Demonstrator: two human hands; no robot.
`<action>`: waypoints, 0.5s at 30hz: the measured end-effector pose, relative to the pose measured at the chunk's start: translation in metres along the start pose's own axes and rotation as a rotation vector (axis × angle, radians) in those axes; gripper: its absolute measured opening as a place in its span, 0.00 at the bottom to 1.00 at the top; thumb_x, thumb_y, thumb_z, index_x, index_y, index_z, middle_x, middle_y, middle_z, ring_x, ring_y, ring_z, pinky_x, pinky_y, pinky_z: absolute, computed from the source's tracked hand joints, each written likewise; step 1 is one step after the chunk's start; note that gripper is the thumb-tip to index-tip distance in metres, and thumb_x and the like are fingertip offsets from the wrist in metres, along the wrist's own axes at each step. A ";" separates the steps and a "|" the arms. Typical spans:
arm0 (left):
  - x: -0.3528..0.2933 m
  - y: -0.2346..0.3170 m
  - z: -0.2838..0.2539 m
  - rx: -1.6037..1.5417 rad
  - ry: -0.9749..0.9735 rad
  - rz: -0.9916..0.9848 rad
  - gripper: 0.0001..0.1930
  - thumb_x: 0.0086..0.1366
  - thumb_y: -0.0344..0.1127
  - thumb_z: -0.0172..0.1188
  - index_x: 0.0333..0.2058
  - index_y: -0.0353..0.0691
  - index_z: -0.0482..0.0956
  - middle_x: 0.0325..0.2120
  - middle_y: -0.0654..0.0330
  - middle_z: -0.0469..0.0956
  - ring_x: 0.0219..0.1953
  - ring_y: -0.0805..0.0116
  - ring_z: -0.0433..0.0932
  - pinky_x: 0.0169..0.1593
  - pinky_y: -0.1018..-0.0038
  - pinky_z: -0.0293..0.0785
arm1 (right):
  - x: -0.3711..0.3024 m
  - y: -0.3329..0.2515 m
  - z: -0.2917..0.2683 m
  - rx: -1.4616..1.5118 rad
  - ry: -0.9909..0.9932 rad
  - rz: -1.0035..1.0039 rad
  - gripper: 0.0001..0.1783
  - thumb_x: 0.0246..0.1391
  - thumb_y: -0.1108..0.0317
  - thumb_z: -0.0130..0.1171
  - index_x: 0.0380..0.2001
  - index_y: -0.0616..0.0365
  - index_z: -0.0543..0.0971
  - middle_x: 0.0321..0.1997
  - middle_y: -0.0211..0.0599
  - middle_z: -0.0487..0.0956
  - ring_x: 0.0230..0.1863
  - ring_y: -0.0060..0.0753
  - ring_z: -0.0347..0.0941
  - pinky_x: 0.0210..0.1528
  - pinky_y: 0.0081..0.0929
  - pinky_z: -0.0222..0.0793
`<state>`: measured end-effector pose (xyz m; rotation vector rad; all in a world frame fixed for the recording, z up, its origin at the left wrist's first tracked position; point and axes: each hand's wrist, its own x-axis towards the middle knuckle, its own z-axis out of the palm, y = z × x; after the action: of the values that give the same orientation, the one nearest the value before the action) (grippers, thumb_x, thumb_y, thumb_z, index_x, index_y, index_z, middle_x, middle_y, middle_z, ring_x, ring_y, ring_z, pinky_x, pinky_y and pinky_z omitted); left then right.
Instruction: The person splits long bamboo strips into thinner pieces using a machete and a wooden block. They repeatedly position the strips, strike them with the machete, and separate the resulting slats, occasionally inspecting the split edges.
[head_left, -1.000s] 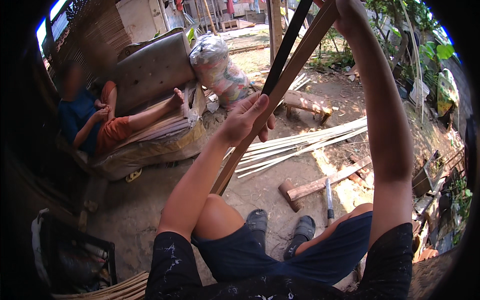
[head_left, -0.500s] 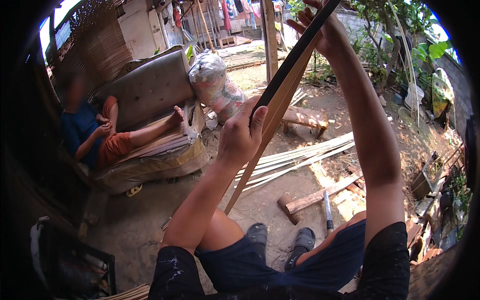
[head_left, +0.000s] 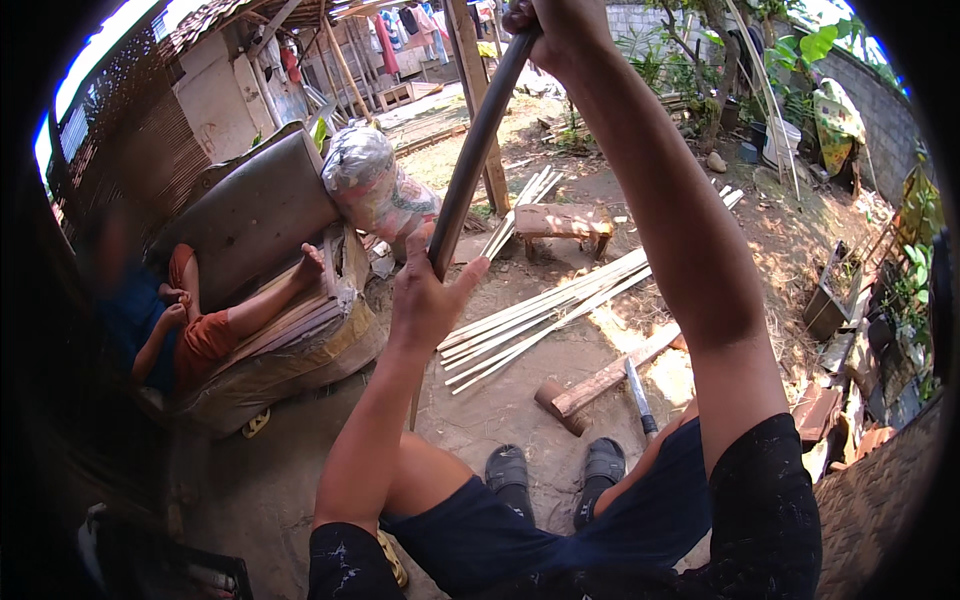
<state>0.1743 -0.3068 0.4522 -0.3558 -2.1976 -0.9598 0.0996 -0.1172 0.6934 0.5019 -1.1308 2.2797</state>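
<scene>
Dark strip (head_left: 479, 150) | over dirt floor (head_left: 492, 412) | pale slats (head_left: 560, 308) | sunlit yard (head_left: 632, 180)

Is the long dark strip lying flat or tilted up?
Tilted up: the dark strip slants past the left hand to the right hand, which grips it near the picture's top.

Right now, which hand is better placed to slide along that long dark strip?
Probably the left hand: the dark strip passes between its spread thumb and fingers, so its hold looks looser. The right hand is curled round the strip higher up.
</scene>
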 end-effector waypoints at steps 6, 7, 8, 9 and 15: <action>0.008 -0.016 0.012 -0.260 0.038 0.064 0.18 0.69 0.48 0.62 0.32 0.39 0.73 0.15 0.61 0.73 0.20 0.70 0.75 0.27 0.67 0.69 | 0.020 -0.038 0.013 -0.119 -0.087 -0.128 0.23 0.64 0.47 0.55 0.38 0.60 0.78 0.18 0.30 0.67 0.20 0.26 0.66 0.20 0.31 0.61; 0.009 -0.019 0.017 -0.368 0.024 0.049 0.19 0.68 0.49 0.63 0.31 0.39 0.72 0.14 0.62 0.73 0.20 0.72 0.74 0.27 0.68 0.69 | 0.023 -0.036 0.011 -0.140 -0.105 -0.145 0.23 0.64 0.47 0.55 0.38 0.60 0.78 0.18 0.30 0.67 0.20 0.26 0.66 0.20 0.31 0.61; 0.005 -0.009 0.022 -0.339 0.024 0.062 0.21 0.67 0.51 0.65 0.30 0.39 0.71 0.14 0.63 0.72 0.20 0.73 0.74 0.27 0.69 0.69 | 0.023 -0.033 0.007 -0.168 -0.131 -0.163 0.23 0.64 0.47 0.55 0.38 0.60 0.78 0.18 0.30 0.67 0.20 0.26 0.66 0.20 0.31 0.61; 0.004 0.006 0.017 -0.296 0.028 0.077 0.23 0.65 0.54 0.67 0.29 0.40 0.70 0.14 0.64 0.72 0.19 0.74 0.74 0.26 0.69 0.69 | 0.021 -0.031 0.007 -0.177 -0.159 -0.177 0.23 0.64 0.47 0.54 0.38 0.60 0.78 0.18 0.31 0.68 0.20 0.26 0.66 0.20 0.31 0.61; 0.007 -0.001 -0.010 -0.012 -0.016 -0.055 0.33 0.59 0.67 0.65 0.33 0.37 0.71 0.17 0.60 0.77 0.23 0.63 0.82 0.31 0.65 0.76 | -0.028 0.015 -0.007 -0.346 -0.366 -0.171 0.22 0.64 0.49 0.54 0.39 0.60 0.78 0.19 0.31 0.68 0.20 0.26 0.67 0.20 0.31 0.62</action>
<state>0.1730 -0.3149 0.4613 -0.3112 -2.2272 -1.0031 0.1117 -0.1273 0.6650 0.8601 -1.5560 1.8367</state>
